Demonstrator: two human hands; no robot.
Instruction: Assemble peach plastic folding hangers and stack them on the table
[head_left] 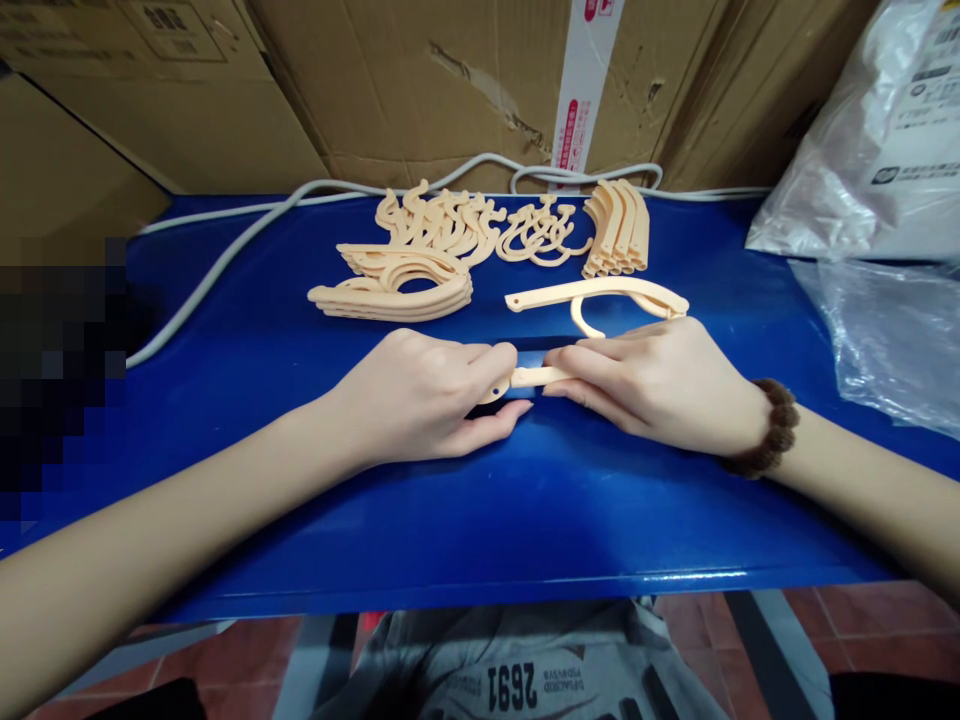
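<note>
My left hand (424, 400) is closed on a small cream plastic hanger part (493, 392) with a hole in its end. From my right hand (660, 388), pinched shut, the narrow end of a cream hanger piece (529, 377) sticks out toward that part. The two ends meet or nearly meet between my hands; whether they are joined I cannot tell. Just beyond my right hand lies a curved hanger arm (585, 291), with a hook (585, 318) showing below it. My fingers hide most of both held pieces.
Stacked folded hangers (390, 300) lie behind my left hand. Farther back are piles of wavy pieces (439, 222), hooks (544, 235) and curved arms (619, 228). A white cable (225, 270) crosses the blue table (480, 540). Cardboard boxes (420, 90) and a plastic bag (855, 170) stand behind.
</note>
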